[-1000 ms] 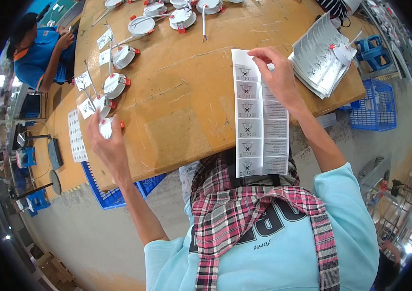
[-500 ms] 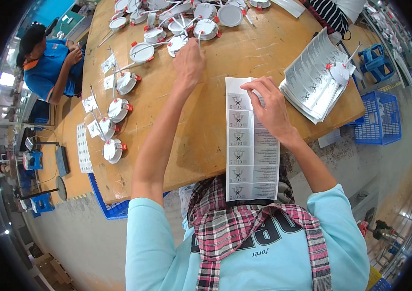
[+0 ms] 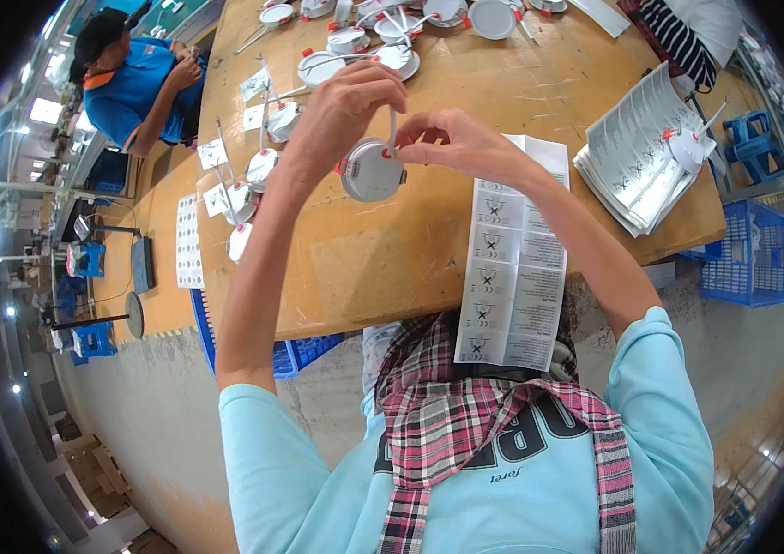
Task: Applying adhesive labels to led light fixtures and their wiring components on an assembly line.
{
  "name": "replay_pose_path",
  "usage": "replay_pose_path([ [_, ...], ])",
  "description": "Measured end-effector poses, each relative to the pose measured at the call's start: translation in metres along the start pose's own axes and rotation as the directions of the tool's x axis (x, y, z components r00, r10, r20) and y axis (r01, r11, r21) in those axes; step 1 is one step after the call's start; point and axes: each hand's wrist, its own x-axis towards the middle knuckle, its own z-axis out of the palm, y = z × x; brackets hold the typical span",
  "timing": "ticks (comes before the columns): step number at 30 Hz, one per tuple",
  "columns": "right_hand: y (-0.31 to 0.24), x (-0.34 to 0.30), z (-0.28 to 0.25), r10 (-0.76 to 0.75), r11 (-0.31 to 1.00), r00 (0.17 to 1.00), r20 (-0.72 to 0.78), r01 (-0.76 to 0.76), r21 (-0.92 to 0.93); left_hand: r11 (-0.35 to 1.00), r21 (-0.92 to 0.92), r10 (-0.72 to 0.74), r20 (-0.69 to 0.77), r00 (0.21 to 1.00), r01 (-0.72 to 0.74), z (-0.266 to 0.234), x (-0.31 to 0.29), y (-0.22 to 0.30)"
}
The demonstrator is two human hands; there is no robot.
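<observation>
My left hand is closed on the white cable of a round white downlight. The downlight hangs below that hand, over the table, its flat face tilted. At the base of the cable, the thumb and fingertips of my right hand pinch at the downlight's edge. A sheet of printed labels lies under my right forearm, partly overhanging the table's front edge toward my lap. More white downlights with cables and red clips lie in a heap at the far side of the table.
Several downlights stand in a row at the left, beside small label pieces. A stack of label sheets with a downlight on top occupies the right corner. Blue crates stand beyond the table edge. Another person sits at the left.
My left hand has lifted a downlight by its cable from the far heap and brought it nearer. My right hand has moved from the label sheet leftward to the downlight.
</observation>
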Motion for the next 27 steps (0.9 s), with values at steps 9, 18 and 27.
replay_pose_path([
  [9, 0.000, -0.002, 0.033, 0.211, 0.916, 0.977, -0.032, -0.186, 0.355, 0.968, -0.199, -0.205, -0.260, 0.944, 0.155, 0.017, -0.039, 0.009],
  [18, 0.028, 0.004, 0.038, 0.185, 0.920, 0.977, -0.102, -0.136, 0.367, 0.779, -0.307, -0.580, -0.022, 0.814, 0.547, 0.061, -0.097, 0.049],
  [27, 0.035, 0.037, 0.014, 0.155, 0.761, 0.984, 0.086, -0.175, 0.625, 0.888, -0.134, -0.441, 0.013, 0.897, 0.439, 0.066, -0.105, 0.041],
])
